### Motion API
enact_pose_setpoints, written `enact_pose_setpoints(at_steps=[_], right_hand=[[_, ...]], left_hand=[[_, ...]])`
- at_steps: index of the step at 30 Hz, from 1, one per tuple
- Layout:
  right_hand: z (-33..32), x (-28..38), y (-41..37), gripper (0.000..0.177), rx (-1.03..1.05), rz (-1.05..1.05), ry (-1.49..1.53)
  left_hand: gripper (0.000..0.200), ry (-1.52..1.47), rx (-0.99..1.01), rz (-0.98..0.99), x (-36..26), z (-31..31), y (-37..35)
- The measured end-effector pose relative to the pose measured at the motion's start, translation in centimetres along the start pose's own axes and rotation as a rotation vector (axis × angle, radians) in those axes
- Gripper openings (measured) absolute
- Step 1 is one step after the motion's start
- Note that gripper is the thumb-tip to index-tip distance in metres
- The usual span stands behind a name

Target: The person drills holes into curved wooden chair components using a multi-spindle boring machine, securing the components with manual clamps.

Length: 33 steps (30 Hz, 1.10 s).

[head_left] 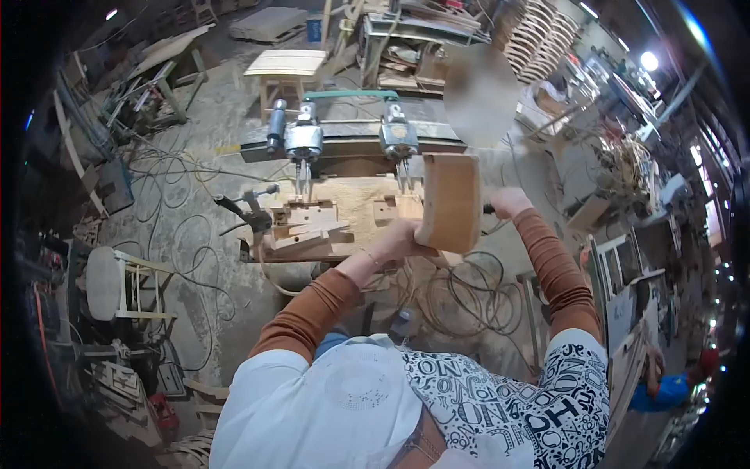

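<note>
A curved wooden panel point(451, 202) stands upright in front of me, above the work table point(351, 199). My left hand point(400, 239) grips its lower left edge. My right hand point(506, 202) is behind the panel's right edge and looks closed on it; a dark handle tip shows beside it. Two drill heads point(303, 142) point(398, 139) hang from a horizontal machine bar just beyond the panel. Wooden jig blocks point(308, 228) lie on the sawdust-covered table left of my left hand.
Cables and hoses point(461, 293) coil on the floor under the table. A white stool point(117, 283) stands at left, a wooden bench point(285, 66) at the back. Stacked curved wood parts point(547, 35) fill the back right. Another person in blue point(664, 387) crouches at lower right.
</note>
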State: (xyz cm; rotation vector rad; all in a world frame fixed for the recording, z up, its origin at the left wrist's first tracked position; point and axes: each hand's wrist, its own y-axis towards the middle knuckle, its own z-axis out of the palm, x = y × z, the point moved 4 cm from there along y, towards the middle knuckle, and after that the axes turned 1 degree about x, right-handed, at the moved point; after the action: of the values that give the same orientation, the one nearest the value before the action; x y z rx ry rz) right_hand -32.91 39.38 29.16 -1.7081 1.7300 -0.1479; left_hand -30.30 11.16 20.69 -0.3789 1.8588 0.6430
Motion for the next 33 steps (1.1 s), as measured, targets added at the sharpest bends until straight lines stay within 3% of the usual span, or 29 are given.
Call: enact_pose_setpoints(at_steps=[2,3,4,5,7,9,11,13,14,15,17,18,19,20,21,22,24,26,28,30,32,33], right_hand=[[1.2,0.4,-2.8,0.036,0.008,0.027,0.026],[0.1,-0.1,-5.0,0.042,-0.178,0.103,0.329],[-0.3,-0.3,-7.3,0.047,-0.366,0.185,0.638],[0.6,0.2,-9.2,0.047,-0.362,0.199,0.657],[3.4,1.5,-14.1,0.051,-0.588,0.009,1.527],[8.5,3.6,-17.4,0.047,-0.595,0.01,1.851],[18.6,5.5,-20.6,0.048,-0.743,0.311,1.811],[22.7,11.6,-24.1,0.042,-1.053,0.344,2.211],[23.1,14.4,-27.5,0.043,-0.965,0.498,1.507],[22.0,17.9,-30.5,0.044,-0.739,0.632,0.842],[20.5,22.8,-34.0,0.053,-0.511,0.705,1.528],[23.3,26.2,-34.2,0.055,-1.036,0.707,1.964],[18.6,27.6,-36.1,0.056,-1.424,0.209,2.079],[19.4,30.2,-36.8,0.073,-1.398,0.515,2.74],[19.5,32.3,-37.4,0.083,-1.556,0.553,2.803],[18.3,34.2,-39.3,0.083,-1.709,0.68,2.754],[13.3,37.0,-42.3,0.082,-1.675,0.368,3.174],[11.5,40.4,-44.7,0.077,-1.938,0.449,3.065],[9.7,44.5,-45.5,0.076,-1.916,0.566,3.061],[9.6,48.9,-45.5,0.07,-2.061,0.587,3.03],[9.8,52.2,-45.4,0.066,-1.941,1.288,3.006],[10.7,54.1,-44.9,0.057,-1.98,1.418,3.067]], left_hand=[[0.036,-0.082,-0.041,0.025,-0.5,0.0,-1.0],[0.038,0.12,-0.038,-0.037,-2.7,-0.8,-1.6],[0.038,0.119,-0.02,-0.042,-3.3,-0.8,-1.8],[0.038,0.257,-0.01,-0.069,-3.6,-0.8,-1.6],[0.037,0.4,0.026,-0.076,-5.8,-0.5,-0.9],[0.039,0.376,0.081,0.237,-11.6,0.9,-0.9],[0.038,0.319,0.187,0.276,-15.9,2.4,-1.3],[0.036,0.246,0.34,0.365,-17.3,4.3,-1.7],[0.037,0.223,0.408,0.365,-17.3,5.0,-2.2],[0.037,0.197,0.496,0.373,-17.4,5.9,-2.8],[0.036,0.096,0.575,0.484,-17.4,7.0,-4.3],[0.043,0.07,0.695,0.498,-16.9,7.9,-4.8],[0.054,0.071,0.719,0.565,-16.6,8.9,-5.5],[0.062,0.064,0.802,0.596,-16.6,9.7,-6.0],[0.066,0.12,0.866,0.64,-15.8,11.0,-6.7],[0.07,0.179,0.912,0.689,-15.0,12.2,-7.5],[0.075,0.235,1.055,0.866,-15.0,14.2,-8.6],[0.076,0.269,1.156,0.972,-13.3,16.3,-9.8],[0.07,0.356,1.086,1.27,-12.3,17.2,-10.8],[0.062,0.387,1.181,1.322,-11.5,18.9,-12.4],[0.057,0.391,1.222,1.495,-11.5,20.5,-14.6],[0.055,0.394,1.26,1.562,-11.0,21.3,-15.9]])
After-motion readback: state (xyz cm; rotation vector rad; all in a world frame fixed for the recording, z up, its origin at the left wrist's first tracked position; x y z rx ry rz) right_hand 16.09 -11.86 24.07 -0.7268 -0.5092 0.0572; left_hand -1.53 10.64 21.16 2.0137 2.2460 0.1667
